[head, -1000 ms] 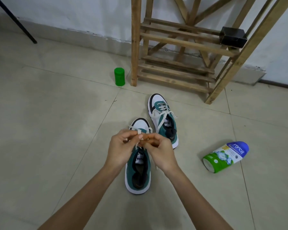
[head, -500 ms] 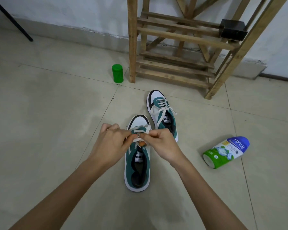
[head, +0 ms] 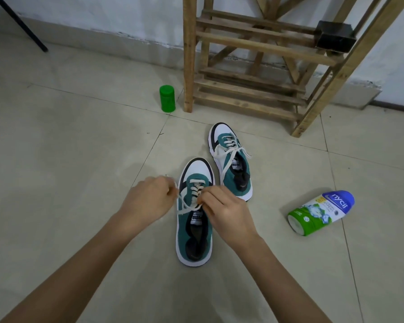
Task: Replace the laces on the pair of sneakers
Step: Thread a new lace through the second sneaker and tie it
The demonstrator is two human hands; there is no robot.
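Two teal-and-white Puma sneakers stand on the tiled floor (head: pixel 79 148), toes pointing away from the person. The near sneaker (head: pixel 194 238) lies between both forearms. The far sneaker (head: pixel 239 177) sits just beyond it to the right, close but apart, with its cream lace (head: pixel 226 151) tied loosely and the ends trailing over the opening.

The left hand (head: pixel 149 201) is curled just left of the near sneaker's forefoot and pinches a strand of that shoe's lace (head: pixel 197 186). The fingertips are turned away behind the back of the hand, so the exact grip is hard to make out. The right hand (head: pixel 226 213) has its fingers bent over the lace crossing above the tongue and appears to pinch the lace there. It covers the upper eyelets on that side.

A Nycil powder bottle (head: pixel 322 212) lies on its side to the right, well apart from the shoes. A green lidded jar (head: pixel 167 98) stands upright beside the leg of a wooden rack (head: pixel 243 89), whose top is cut off by the frame. A black box (head: pixel 335 38) rests on one of its rails. A dark pole (head: pixel 21 26) slants in at the upper left, with only part showing.
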